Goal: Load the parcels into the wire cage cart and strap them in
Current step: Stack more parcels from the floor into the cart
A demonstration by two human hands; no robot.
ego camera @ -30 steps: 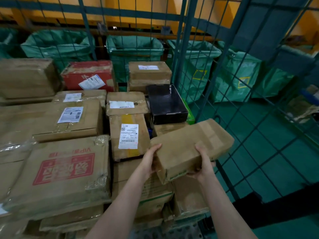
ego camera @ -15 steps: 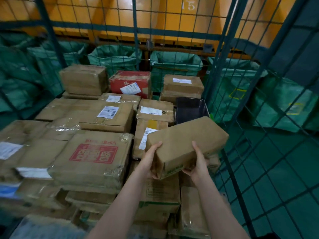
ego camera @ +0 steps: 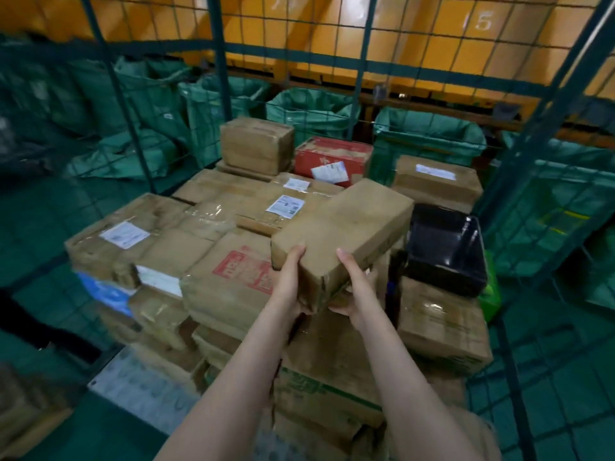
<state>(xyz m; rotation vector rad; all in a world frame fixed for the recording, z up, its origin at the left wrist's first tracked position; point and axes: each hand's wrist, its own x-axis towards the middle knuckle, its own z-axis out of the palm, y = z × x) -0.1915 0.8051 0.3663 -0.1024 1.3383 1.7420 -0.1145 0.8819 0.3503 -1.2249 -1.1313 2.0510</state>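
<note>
My left hand (ego camera: 288,277) and right hand (ego camera: 354,286) clasp the near end of a cardboard box (ego camera: 349,221) that seems stiff and light.

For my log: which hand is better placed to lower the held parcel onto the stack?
Right, likely: the right hand cups under the cardboard parcel; the left hand only grips its corner.

Bare forearms (ego camera: 239,371); left grip (ego camera: 289,277), right grip (ego camera: 356,289) bare

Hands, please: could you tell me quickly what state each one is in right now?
Left hand: holds the brown parcel at its near end.
Right hand: holds the same parcel, thumb on top.
</note>
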